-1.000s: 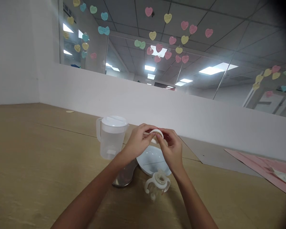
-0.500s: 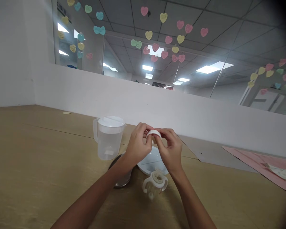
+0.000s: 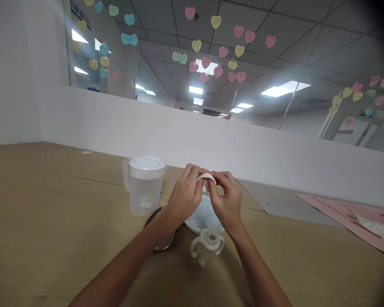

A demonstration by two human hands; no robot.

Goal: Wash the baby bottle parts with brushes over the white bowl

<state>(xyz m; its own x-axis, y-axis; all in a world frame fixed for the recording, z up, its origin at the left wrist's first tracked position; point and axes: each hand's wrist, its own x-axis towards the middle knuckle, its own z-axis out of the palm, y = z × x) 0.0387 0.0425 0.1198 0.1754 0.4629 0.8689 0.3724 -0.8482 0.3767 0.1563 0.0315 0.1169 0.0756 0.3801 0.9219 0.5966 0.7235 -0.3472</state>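
Observation:
Between the fingertips of both hands is a white ring-shaped bottle collar [image 3: 206,175], held up above the table. My left hand [image 3: 186,187] pinches its left side, and my right hand [image 3: 225,194] grips the right side with thumb and fingers. Below them stands a clear baby bottle [image 3: 207,245] with two white handles, its mouth uncovered. A pale blue-white plate [image 3: 200,217] lies behind the bottle, partly covered by my hands. Left of it, my left forearm hides much of a dark round tray [image 3: 151,219] with a clear container on it.
A translucent lidded pitcher [image 3: 145,185] stands to the left, behind the tray. At the right, a pink sheet [image 3: 333,204] carries a white packet [image 3: 374,228] and a pen. A white wall [image 3: 115,123] with glass above it bounds the table [image 3: 67,221].
Both hands keep hold of the white collar and tilt it very slightly. The whole view has shifted a little; the things on the table stay where they were.

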